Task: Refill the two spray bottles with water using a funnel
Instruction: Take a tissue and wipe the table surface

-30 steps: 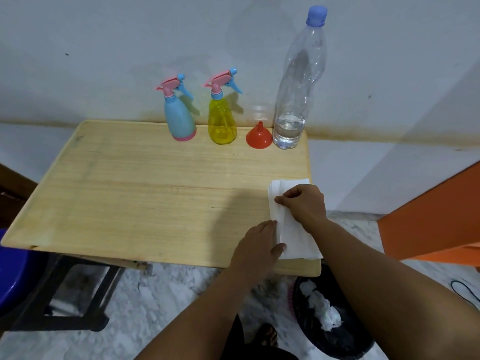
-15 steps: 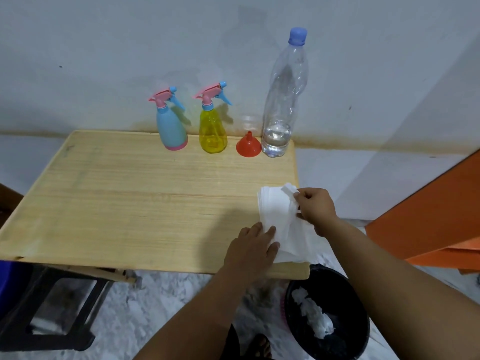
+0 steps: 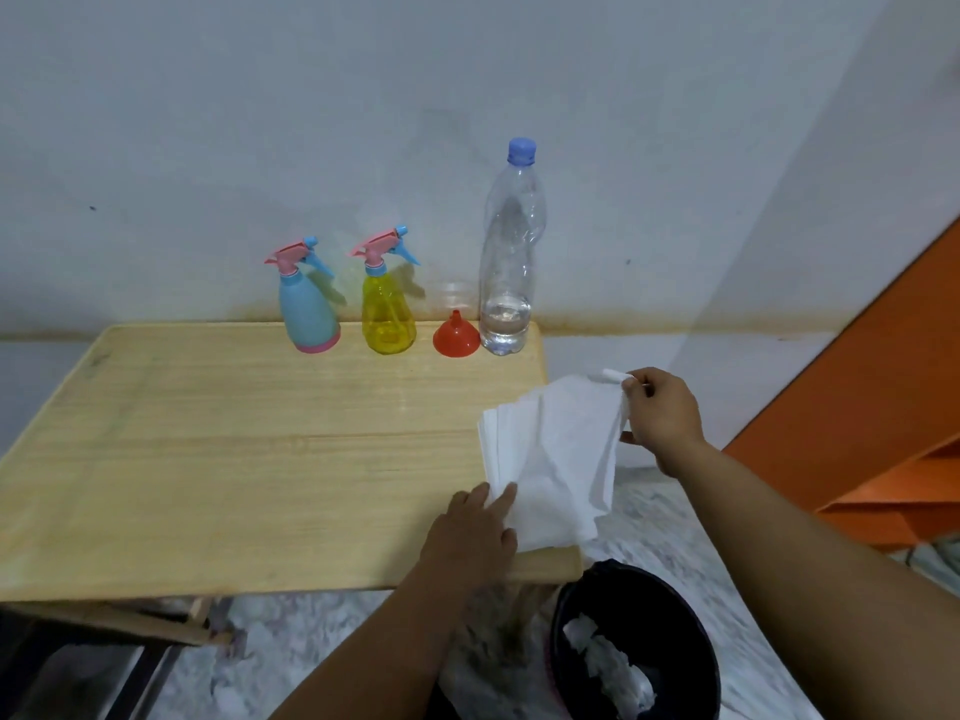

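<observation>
2 spray btls (image 3: 308, 304) (image 3: 388, 298) – 1 funnel (image 3: 456, 337), 1 water btl (image 3: 508, 252)

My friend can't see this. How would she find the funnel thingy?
Look at the light wooden table, along its back edge by the grey wall. Four things stand in a row there; the small red plastic funnel is third from the left, between the yellow spray bottle and the tall clear water bottle. It is the shortest, sitting wide mouth down.

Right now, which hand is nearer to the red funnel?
Right. The right hand pinches a tissue sheet's top corner, close to the funnel's front right. The left hand presses the tissue stack at the table's near edge, farther away.
</observation>
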